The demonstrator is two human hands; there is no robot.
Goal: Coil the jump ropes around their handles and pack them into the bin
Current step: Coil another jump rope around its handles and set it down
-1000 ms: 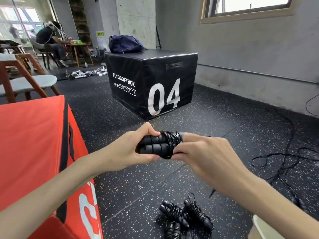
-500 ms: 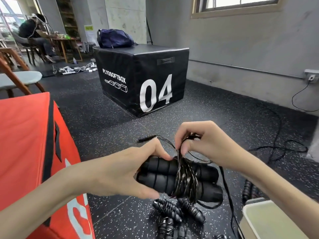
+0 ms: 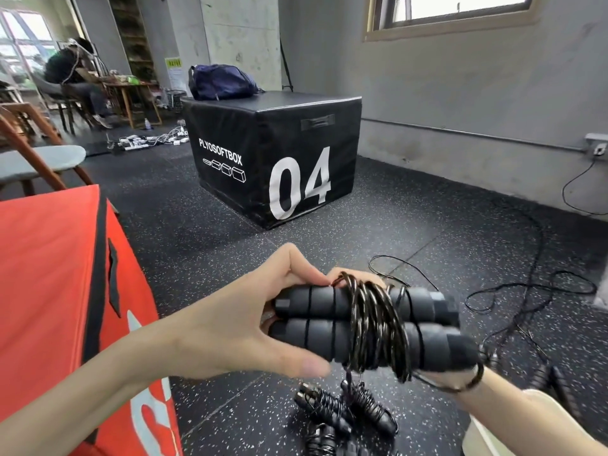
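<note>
Two black foam jump rope handles (image 3: 424,347) lie side by side in front of me, with black cord (image 3: 371,324) coiled around their middle. My left hand (image 3: 237,324) grips the handles' left ends between thumb and fingers. My right hand (image 3: 437,376) is mostly hidden beneath and behind the bundle; its fingertips show above the coil and its palm supports the right ends. Coiled jump ropes (image 3: 345,413) lie on the floor below. The pale bin's (image 3: 487,436) corner shows at the bottom right.
A red foam box (image 3: 59,274) stands close on my left. A black plyo box marked 04 (image 3: 279,159) sits ahead, with a blue bag (image 3: 220,82) on it. Loose black cord (image 3: 513,291) trails on the speckled floor to the right. A person sits at a far table (image 3: 75,77).
My right hand has dropped from above the coil, where it pinched the cord, to under the bundle. The cord now lies wound on the handles, and the bundle has come closer.
</note>
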